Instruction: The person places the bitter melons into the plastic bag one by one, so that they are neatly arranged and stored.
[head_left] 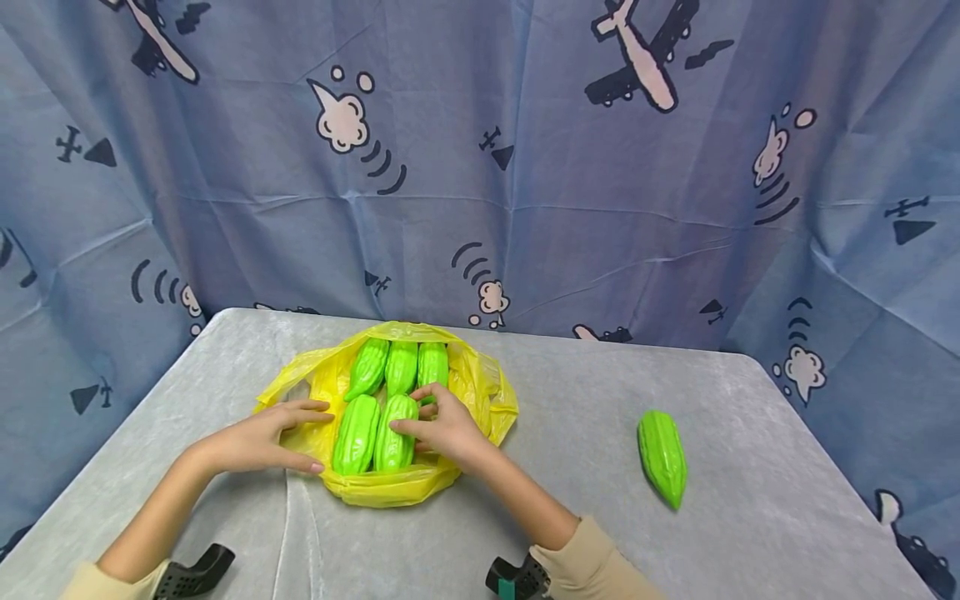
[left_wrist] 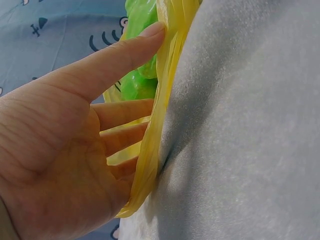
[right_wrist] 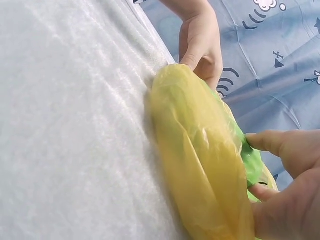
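Observation:
A yellow plastic bag (head_left: 487,392) lies on the table with its mouth spread wide, several glossy green bitter melons (head_left: 357,433) in two rows inside. My right hand (head_left: 450,429) reaches over the bag's right side and holds the front right bitter melon (head_left: 393,454) between thumb and fingers; in the right wrist view its thumb and a fingertip touch green skin (right_wrist: 252,162). At the left rim, my left hand (head_left: 251,437) touches the bag with its fingers fairly straight. The left wrist view has the thumb against the yellow rim (left_wrist: 159,100).
Another bitter melon (head_left: 662,458) lies by itself on the right part of the table. Grey cloth (head_left: 570,400) covers the tabletop, with a crease in front of the bag. A blue curtain (head_left: 450,167) printed with planes hangs behind the table and along its sides.

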